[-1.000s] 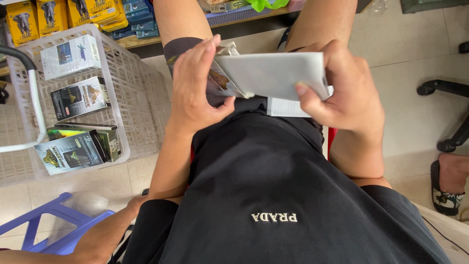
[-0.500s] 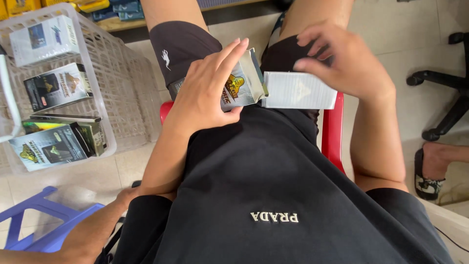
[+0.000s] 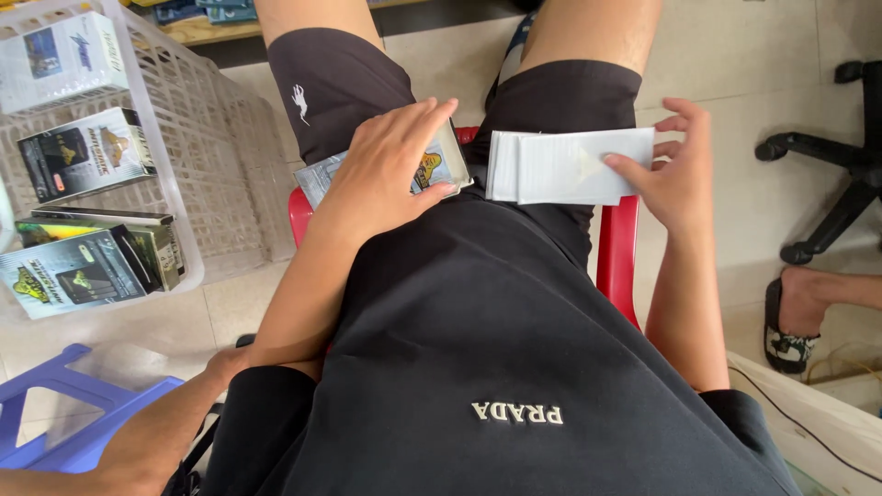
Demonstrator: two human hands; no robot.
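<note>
Fingers (image 3: 643, 170) pinching white sleeves (image 3: 570, 167), left hand (image 3: 390, 170) flat on box (image 3: 441, 165), red stool (image 3: 617, 257), tiled floor (image 3: 781, 119)

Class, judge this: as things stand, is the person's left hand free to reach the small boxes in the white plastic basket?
Probably yes: the left hand only rests flat on a small printed box on the lap, and nothing blocks the white plastic basket beside that thigh.

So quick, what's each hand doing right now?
Left hand: fingers spread flat on a small printed box lying on the lap, pressing rather than gripping.
Right hand: holding a stack of white sleeves by its end.
</note>
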